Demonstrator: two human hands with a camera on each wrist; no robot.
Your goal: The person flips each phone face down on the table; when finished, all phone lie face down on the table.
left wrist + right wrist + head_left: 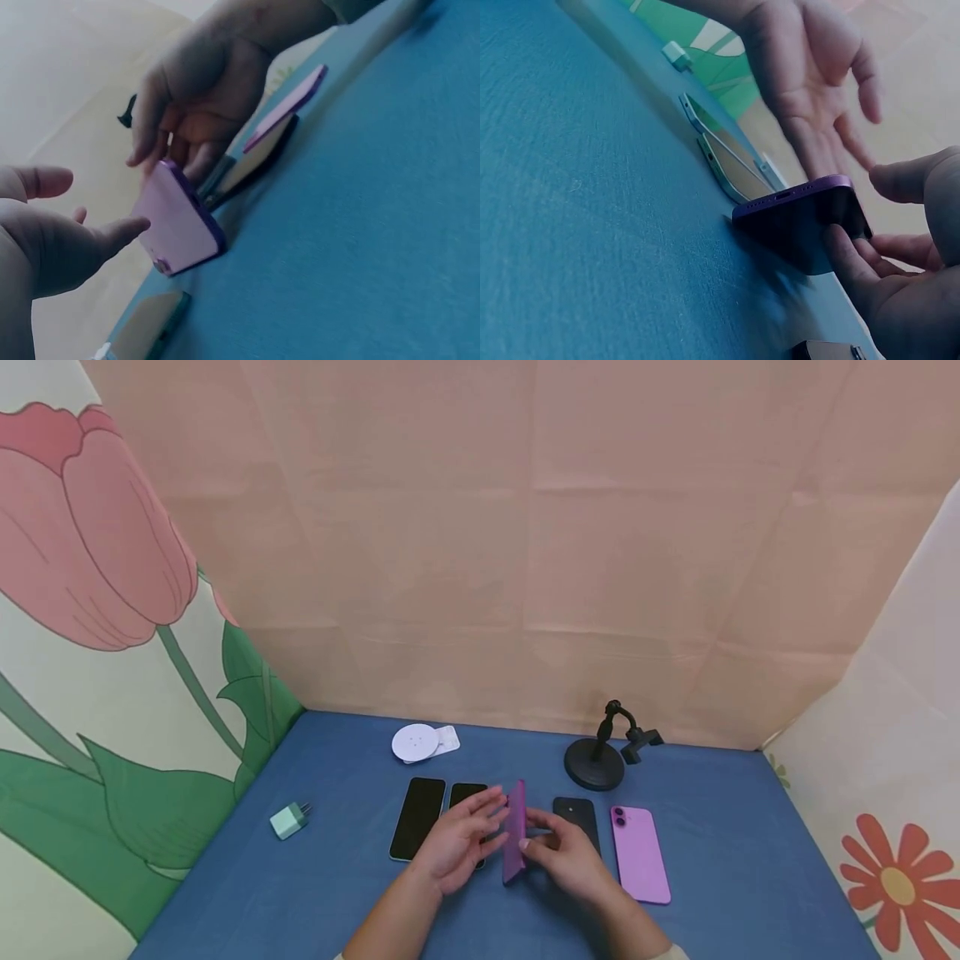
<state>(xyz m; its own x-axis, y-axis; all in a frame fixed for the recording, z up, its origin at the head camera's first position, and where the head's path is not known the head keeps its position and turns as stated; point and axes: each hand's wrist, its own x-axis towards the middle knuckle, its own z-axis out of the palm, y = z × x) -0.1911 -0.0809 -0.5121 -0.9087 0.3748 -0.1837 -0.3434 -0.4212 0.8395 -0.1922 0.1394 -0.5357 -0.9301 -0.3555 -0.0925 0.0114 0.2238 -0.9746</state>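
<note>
A purple phone (515,832) stands on its long edge on the blue table, between my hands. My right hand (567,857) holds it with curled fingers from the dark screen side, seen best in the right wrist view on the phone's screen (795,232). On the back side, my left hand (462,841) has its fingers spread and fairly straight. One left fingertip is at or very near the pale purple back (176,225) in the left wrist view; I cannot tell if they touch.
Left of my hands lie two phones, screens up: one phone (417,817) and another (467,791) partly covered. A black phone (577,814) and a lilac phone (640,856) lie right. Farther back are a white disc (415,742) and black stand (594,765); a plug adapter (287,821) lies left.
</note>
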